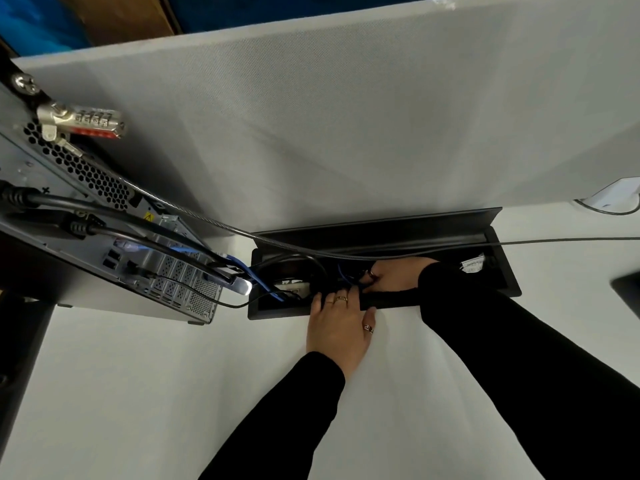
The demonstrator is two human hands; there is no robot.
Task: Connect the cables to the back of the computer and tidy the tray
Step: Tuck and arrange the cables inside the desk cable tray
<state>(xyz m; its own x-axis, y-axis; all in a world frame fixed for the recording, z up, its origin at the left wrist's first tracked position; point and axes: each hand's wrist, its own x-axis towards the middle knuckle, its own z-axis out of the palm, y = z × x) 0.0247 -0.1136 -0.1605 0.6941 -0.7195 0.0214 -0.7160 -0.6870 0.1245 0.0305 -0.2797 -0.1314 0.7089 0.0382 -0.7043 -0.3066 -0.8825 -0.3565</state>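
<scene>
The computer (86, 216) stands at the left with its back panel facing me; black cables (114, 233) and a blue cable (242, 268) are plugged into it and run down into the black cable tray (498, 282) sunk in the white desk. The tray's lid (381, 223) stands open. My left hand (341, 323) lies on the tray's front edge with its fingers curled over the rim, among the cables. Inside the tray, my right hand (394, 277) has its fingers closed around cables; exactly which ones is hidden.
A grey partition panel (346, 116) rises behind the tray. A combination lock (83, 121) with a steel cable (554, 241) hangs from the computer and crosses the tray to the right. A white object (616, 199) and a dark object (628, 289) sit at the right edge.
</scene>
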